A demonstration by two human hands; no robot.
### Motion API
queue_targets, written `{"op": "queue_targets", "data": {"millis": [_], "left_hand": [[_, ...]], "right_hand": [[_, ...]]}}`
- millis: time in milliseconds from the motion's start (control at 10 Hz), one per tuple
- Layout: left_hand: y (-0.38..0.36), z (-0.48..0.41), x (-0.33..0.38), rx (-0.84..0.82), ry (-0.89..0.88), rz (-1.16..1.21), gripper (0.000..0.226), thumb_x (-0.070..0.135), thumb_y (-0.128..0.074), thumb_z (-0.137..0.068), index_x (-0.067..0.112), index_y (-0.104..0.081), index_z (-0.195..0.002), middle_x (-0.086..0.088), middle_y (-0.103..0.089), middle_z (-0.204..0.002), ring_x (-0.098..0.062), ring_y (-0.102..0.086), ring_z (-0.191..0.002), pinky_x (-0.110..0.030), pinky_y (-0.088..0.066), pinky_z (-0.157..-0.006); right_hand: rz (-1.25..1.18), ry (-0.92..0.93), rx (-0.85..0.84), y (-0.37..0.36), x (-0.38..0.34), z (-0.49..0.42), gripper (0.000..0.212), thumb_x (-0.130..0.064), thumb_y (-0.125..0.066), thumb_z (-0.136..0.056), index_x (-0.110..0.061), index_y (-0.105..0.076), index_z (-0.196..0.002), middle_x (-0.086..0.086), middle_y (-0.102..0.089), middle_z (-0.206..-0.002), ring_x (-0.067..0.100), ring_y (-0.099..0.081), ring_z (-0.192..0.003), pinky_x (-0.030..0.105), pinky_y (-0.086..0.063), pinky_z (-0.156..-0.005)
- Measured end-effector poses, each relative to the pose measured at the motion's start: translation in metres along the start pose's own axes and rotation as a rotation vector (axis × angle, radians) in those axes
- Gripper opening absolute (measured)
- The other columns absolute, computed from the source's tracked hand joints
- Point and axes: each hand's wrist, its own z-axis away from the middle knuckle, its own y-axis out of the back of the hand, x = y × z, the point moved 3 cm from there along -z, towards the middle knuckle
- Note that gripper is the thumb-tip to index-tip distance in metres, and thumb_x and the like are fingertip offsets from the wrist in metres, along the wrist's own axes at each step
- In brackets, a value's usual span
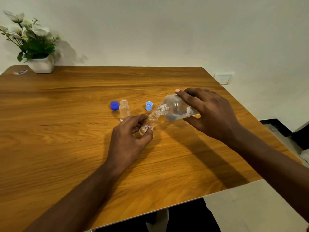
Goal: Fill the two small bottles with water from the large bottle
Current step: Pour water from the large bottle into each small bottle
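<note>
Grips a large clear plastic bottle (177, 108) in the right hand (212, 113), fingers (184, 95) curled over the top of its body, thumb beneath. Holds it in the air above the middle of the brown wooden surface (66, 131), slightly toward the right edge. Long axis almost level, open mouth pointing toward the left edge and a little down, base toward the right edge. Some water pooled along its lower side.

Pinches a small clear bottle with a red-and-blue label (149, 123) in the left hand (128, 139), fingers (133, 119) wrapped round its lower half. Tilts it, base toward the near edge, open neck up and to the right, right at the large bottle's mouth. Contents too clear to judge.

Just beyond the left hand, a second small clear bottle (124, 110), upright and uncapped, apparently holding clear water. Beside it toward the left edge, a dark blue screw cap (114, 105); toward the right, a light blue cap (149, 106). At the far left corner, a white pot of white flowers (41, 64).
</note>
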Motion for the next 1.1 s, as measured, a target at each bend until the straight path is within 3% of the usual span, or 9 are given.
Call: {"op": "queue_targets", "data": {"millis": [600,1100], "left_hand": [[-0.0002,-0.0003,0.0002,-0.003,0.003,0.004,0.036,0.021,-0.071,-0.072,0.017,-0.069,-0.108,0.012,-0.066,-0.094,0.001,-0.063,-0.089,-0.013,-0.050,-0.078],[-0.0009,-0.0009,-0.0019,0.003,0.001,0.020,0.035,0.020,-0.071,-0.072,0.020,-0.068,-0.107,0.016,-0.065,-0.094,0.001,-0.063,-0.089,-0.017,-0.052,-0.079]], "right_hand": [[-0.002,0.007,-0.007,0.0003,0.0000,-0.0013,0.073,-0.033,-0.076,-0.079,-0.019,-0.043,-0.144,0.011,-0.060,-0.128,0.032,-0.059,-0.114,0.042,-0.050,-0.084],[0.003,0.009,-0.007,-0.0008,0.0007,-0.0022,0.074,-0.033,-0.076,-0.079,-0.019,-0.044,-0.144,0.012,-0.060,-0.128,0.032,-0.059,-0.113,0.042,-0.050,-0.084]]}}
